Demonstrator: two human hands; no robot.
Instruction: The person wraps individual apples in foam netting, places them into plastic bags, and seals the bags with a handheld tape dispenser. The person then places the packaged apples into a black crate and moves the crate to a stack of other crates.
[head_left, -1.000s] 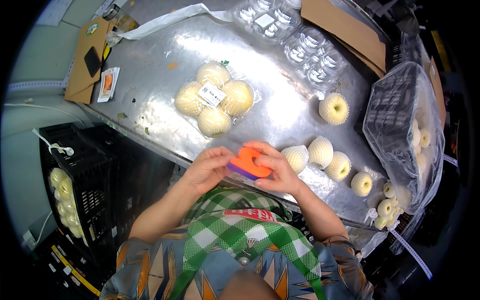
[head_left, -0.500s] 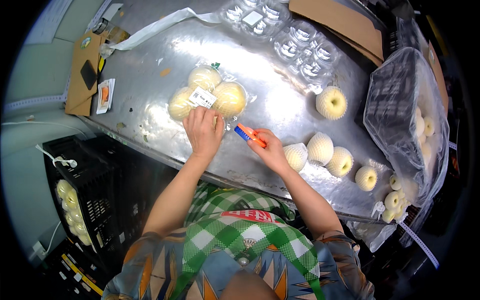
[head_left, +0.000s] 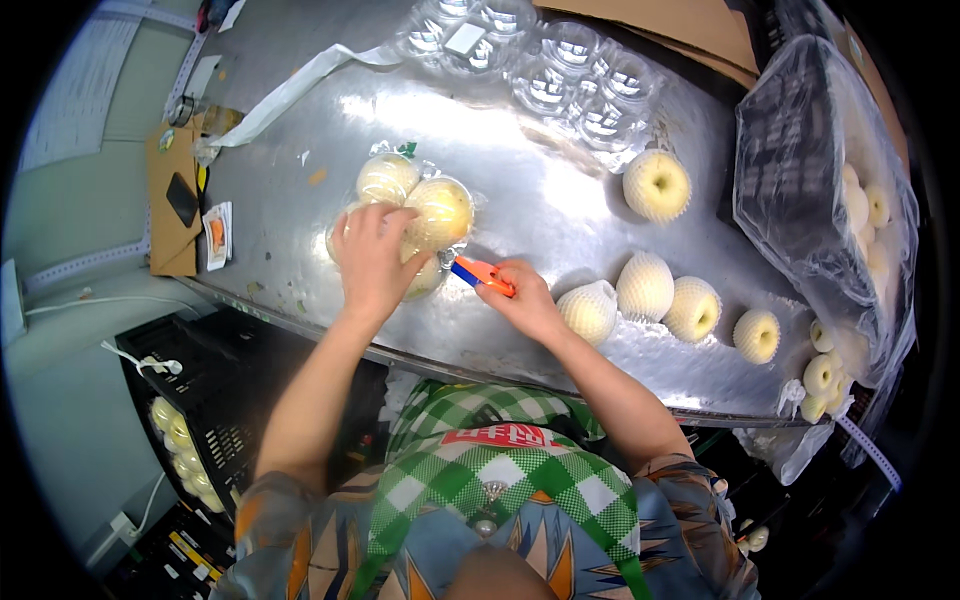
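Note:
A clear plastic-wrapped pack of pale yellow round fruit (head_left: 440,213), like apples or pears in foam nets, lies left of centre on the metal table. My left hand (head_left: 374,262) is over its near side, fingers curved around the fruit, covering part of the pack. A small orange and blue hand tool (head_left: 484,276) is in my right hand (head_left: 526,304), its blue end beside the pack; I cannot make out its exact kind. Several loose fruits in white foam nets (head_left: 645,287) rest right of that hand. Another netted fruit (head_left: 657,186) sits farther back.
Clear moulded fruit trays (head_left: 585,85) lie at the back, near cardboard (head_left: 665,28). At right, a plastic-lined crate (head_left: 800,170) holds more fruit. Black crates (head_left: 215,390) stand below the table's left edge. A phone (head_left: 182,199) lies on cardboard at far left.
My left hand has moved from the pack's near edge onto its fruit. The pack appears turned, and its white label no longer shows. The tool stays in my right hand.

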